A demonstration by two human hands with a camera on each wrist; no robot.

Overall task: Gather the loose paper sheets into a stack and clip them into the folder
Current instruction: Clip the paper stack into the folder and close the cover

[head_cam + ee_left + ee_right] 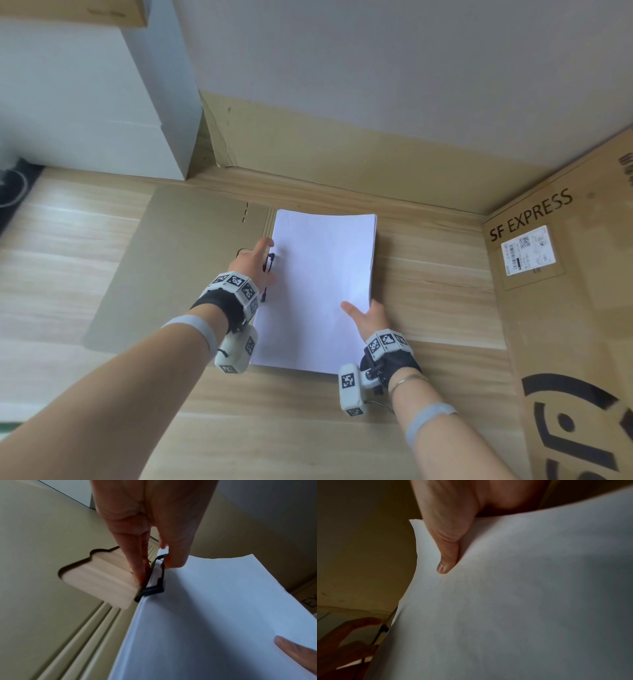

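Note:
A stack of white paper sheets [318, 291] lies on the right half of an open brown folder [178, 260] on the wooden table. A black metal clip [269, 262] sits at the stack's left edge by the folder's spine. My left hand [255, 260] pinches this clip [154, 582] between thumb and fingers. My right hand [364, 317] grips the stack's right edge near the front, thumb [447, 555] on top of the paper [522, 601], fingers hidden beneath. The paper [214, 615] bows up slightly.
A cardboard box marked SF EXPRESS [565, 308] stands close on the right. A cardboard panel [342, 150] lines the wall behind the folder. A white box [85, 102] stands at the back left. Bare wooden table [274, 428] lies in front.

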